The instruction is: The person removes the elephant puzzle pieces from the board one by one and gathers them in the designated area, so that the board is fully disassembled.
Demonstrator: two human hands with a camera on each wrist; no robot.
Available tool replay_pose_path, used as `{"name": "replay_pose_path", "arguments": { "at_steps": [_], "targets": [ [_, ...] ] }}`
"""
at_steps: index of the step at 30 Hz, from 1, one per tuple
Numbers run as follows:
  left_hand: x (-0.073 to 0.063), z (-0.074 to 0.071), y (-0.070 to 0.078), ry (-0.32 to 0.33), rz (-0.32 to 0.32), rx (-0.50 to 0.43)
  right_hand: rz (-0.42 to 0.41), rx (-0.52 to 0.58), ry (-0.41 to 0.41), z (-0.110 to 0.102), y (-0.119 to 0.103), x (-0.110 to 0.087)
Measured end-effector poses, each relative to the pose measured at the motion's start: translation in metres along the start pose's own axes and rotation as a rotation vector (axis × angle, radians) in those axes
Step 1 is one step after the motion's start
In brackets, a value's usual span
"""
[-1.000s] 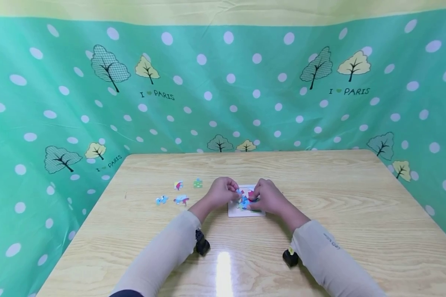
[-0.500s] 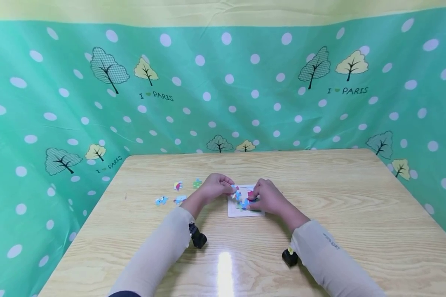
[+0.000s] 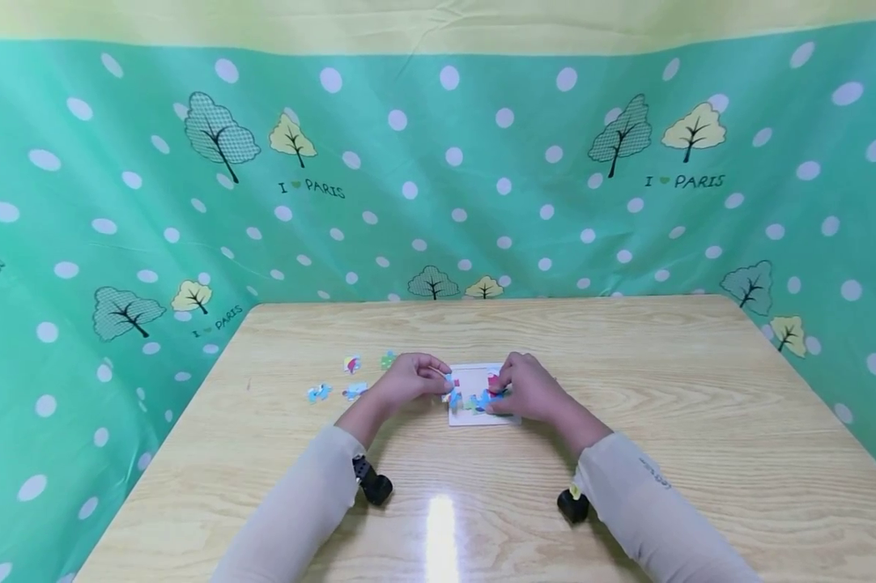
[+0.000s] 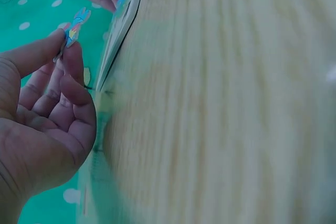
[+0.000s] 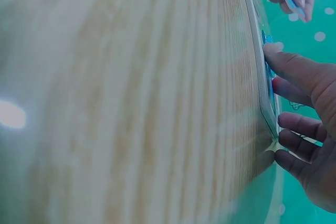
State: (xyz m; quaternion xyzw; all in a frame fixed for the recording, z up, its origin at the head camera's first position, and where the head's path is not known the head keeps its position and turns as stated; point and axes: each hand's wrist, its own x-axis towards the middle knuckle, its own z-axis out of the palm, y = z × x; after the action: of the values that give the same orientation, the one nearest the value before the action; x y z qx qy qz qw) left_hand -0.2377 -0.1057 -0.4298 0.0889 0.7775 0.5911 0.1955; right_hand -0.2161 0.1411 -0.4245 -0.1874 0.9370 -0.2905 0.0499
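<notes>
My left hand (image 3: 407,383) pinches a small blue-and-white jigsaw piece (image 4: 74,32) between thumb and forefinger. It is raised over the left edge of a white puzzle tray (image 3: 463,419). Several colourful pieces lie in the tray's lower and right parts, including a green-and-blue jigsaw piece (image 3: 471,402). My right hand (image 3: 529,389) rests at the tray's right side, thumb and forefinger touching pieces there and partly hiding them. In the right wrist view, its thumb (image 5: 294,66) rests on the tray while the other fingers lie loosely bent at the edge.
Left of the tray lie loose pieces: a yellow-and-red jigsaw piece (image 3: 352,363), a green one (image 3: 388,359), a blue one (image 3: 319,393) and a blue-and-white one (image 3: 354,392). A green dotted curtain (image 3: 438,178) hangs behind the wooden table (image 3: 657,372).
My left hand has lifted a piece from the middle of the tray and moved left with it, baring the white tray floor. The right hand has stayed in place.
</notes>
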Motion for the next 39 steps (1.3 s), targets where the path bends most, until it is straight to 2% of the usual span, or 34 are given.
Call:
{"name": "replay_pose_path", "arguments": {
  "at_steps": [4, 11, 17, 27, 39],
  "targets": [
    [-0.007, -0.004, -0.001, 0.019, 0.007, -0.003, 0.016, 0.007, 0.001, -0.001, 0.0, -0.001],
    [-0.019, -0.017, -0.001, 0.055, 0.016, -0.035, -0.014, 0.012, 0.01, 0.0, 0.001, -0.001],
    [-0.03, -0.028, -0.001, 0.069, 0.027, -0.05, -0.007, 0.011, 0.011, 0.0, 0.0, -0.001],
    [-0.051, -0.056, -0.012, 0.082, 0.034, -0.112, 0.012, 0.017, 0.003, 0.001, 0.001, -0.002],
    [-0.076, -0.089, -0.027, 0.149, 0.043, -0.121, 0.026, 0.024, 0.003, 0.001, 0.001, -0.004]
  ]
}}
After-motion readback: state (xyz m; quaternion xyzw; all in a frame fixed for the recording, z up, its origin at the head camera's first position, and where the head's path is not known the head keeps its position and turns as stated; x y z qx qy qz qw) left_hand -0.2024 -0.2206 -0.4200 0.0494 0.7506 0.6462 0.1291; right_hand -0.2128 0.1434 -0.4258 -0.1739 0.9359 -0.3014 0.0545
